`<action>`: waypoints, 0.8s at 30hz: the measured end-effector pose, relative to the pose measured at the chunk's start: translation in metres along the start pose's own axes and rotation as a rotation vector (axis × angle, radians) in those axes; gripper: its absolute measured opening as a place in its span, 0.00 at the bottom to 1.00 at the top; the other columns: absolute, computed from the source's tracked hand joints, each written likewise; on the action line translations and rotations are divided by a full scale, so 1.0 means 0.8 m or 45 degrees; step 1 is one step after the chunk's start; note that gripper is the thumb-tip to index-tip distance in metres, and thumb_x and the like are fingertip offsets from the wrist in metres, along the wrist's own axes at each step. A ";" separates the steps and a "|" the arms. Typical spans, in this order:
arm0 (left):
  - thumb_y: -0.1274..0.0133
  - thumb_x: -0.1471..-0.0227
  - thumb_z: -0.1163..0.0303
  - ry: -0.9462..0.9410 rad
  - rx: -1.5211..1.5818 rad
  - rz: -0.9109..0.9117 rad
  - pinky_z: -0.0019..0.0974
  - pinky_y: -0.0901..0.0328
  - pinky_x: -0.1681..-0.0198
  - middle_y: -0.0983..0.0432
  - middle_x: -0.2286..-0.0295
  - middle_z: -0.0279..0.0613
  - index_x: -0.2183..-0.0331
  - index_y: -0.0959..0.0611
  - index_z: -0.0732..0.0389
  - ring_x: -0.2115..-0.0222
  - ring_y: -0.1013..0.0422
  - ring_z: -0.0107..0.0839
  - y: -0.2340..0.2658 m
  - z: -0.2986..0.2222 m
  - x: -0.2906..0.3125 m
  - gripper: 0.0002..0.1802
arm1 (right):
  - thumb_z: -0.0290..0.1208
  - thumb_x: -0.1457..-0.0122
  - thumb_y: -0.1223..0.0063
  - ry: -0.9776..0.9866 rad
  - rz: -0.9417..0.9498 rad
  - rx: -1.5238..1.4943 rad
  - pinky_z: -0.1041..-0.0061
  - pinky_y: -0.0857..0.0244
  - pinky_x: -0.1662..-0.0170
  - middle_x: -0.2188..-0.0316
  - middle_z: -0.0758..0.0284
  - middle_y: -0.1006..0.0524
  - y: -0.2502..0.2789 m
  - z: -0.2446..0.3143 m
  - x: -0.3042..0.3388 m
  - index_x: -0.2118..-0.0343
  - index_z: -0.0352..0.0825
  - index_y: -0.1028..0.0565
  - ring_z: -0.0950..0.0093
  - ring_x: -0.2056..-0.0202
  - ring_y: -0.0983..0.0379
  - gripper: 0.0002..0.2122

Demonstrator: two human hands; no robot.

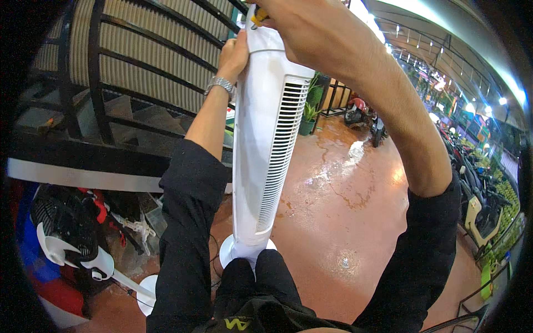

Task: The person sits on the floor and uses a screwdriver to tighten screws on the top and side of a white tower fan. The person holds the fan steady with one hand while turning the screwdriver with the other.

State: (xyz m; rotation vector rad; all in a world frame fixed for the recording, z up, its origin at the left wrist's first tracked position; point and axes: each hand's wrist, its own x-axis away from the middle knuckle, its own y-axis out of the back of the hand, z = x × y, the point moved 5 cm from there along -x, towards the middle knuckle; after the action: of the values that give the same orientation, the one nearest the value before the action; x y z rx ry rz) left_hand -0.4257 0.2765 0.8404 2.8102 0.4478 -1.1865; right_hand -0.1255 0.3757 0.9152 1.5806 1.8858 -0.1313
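Note:
A tall white tower fan (252, 122) stands upright in front of me, its slatted grille facing right and its base between my knees. My left hand (234, 55), with a metal watch on the wrist, grips the fan's left side near the top. Over the top cap, my right hand (294, 25) is closed around a yellow-handled screwdriver (259, 16). Its tip points down at the cap, close to a small dark spot there. Most of the right fingers are cut off by the upper edge of the picture.
Black metal railings (150, 36) rise at the left above a ledge. Below it, a white pedestal fan (83, 250) leans among cluttered items. The reddish floor (333, 183) is wet and shiny. Motorcycles (472, 188) line the right side; a potted plant (308, 119) stands farther off.

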 end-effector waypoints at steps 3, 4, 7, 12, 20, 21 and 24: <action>0.61 0.41 0.33 0.018 0.028 -0.020 0.49 0.37 0.43 0.23 0.52 0.66 0.55 0.18 0.68 0.47 0.28 0.57 0.014 0.008 -0.008 0.43 | 0.24 0.39 0.50 -0.191 0.160 0.042 0.61 0.22 0.64 0.61 0.47 0.28 -0.011 0.009 -0.002 0.57 0.21 0.34 0.50 0.67 0.21 0.12; 0.61 0.41 0.34 0.042 0.017 -0.033 0.49 0.37 0.43 0.23 0.52 0.66 0.54 0.18 0.67 0.48 0.28 0.57 0.013 0.006 -0.004 0.43 | 0.27 0.38 0.50 -0.212 0.106 0.063 0.60 0.23 0.66 0.62 0.45 0.27 -0.012 0.007 -0.006 0.59 0.22 0.33 0.49 0.70 0.21 0.12; 0.60 0.42 0.34 0.095 -0.002 -0.018 0.49 0.37 0.43 0.22 0.53 0.65 0.55 0.18 0.67 0.48 0.28 0.57 0.010 -0.002 0.002 0.42 | 0.28 0.36 0.50 -0.498 0.253 0.090 0.59 0.23 0.66 0.61 0.44 0.27 -0.009 -0.002 -0.007 0.60 0.22 0.33 0.49 0.69 0.21 0.12; 0.59 0.42 0.34 0.058 -0.050 -0.056 0.49 0.37 0.43 0.22 0.54 0.65 0.56 0.18 0.68 0.48 0.28 0.58 0.019 -0.003 0.001 0.42 | 0.24 0.39 0.53 -0.112 0.086 0.216 0.62 0.25 0.60 0.63 0.49 0.26 -0.002 0.006 -0.017 0.60 0.24 0.31 0.54 0.64 0.22 0.09; 0.59 0.42 0.34 0.095 0.036 -0.021 0.49 0.37 0.43 0.22 0.54 0.67 0.56 0.18 0.69 0.49 0.27 0.59 0.017 -0.006 0.009 0.42 | 0.24 0.43 0.43 0.038 0.118 0.415 0.63 0.22 0.63 0.63 0.57 0.22 -0.017 -0.002 -0.005 0.58 0.32 0.26 0.58 0.66 0.19 0.10; 0.59 0.42 0.34 0.096 0.064 -0.019 0.49 0.37 0.43 0.22 0.54 0.67 0.56 0.18 0.68 0.49 0.27 0.59 0.021 0.001 0.004 0.42 | 0.25 0.43 0.43 0.032 0.126 0.447 0.64 0.22 0.64 0.64 0.57 0.22 -0.018 -0.001 -0.005 0.59 0.32 0.26 0.59 0.67 0.19 0.09; 0.59 0.42 0.33 0.093 -0.043 -0.037 0.49 0.37 0.43 0.22 0.54 0.67 0.56 0.18 0.68 0.49 0.28 0.59 0.010 -0.014 0.015 0.43 | 0.32 0.41 0.42 -0.006 0.123 0.474 0.65 0.23 0.68 0.69 0.56 0.22 -0.018 0.001 -0.004 0.60 0.32 0.26 0.60 0.71 0.19 0.10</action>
State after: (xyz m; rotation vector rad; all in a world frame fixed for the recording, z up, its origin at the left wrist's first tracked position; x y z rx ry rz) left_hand -0.4073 0.2738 0.8392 2.8351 0.5103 -1.0737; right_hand -0.1382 0.3684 0.9115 1.9097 1.8526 -0.4664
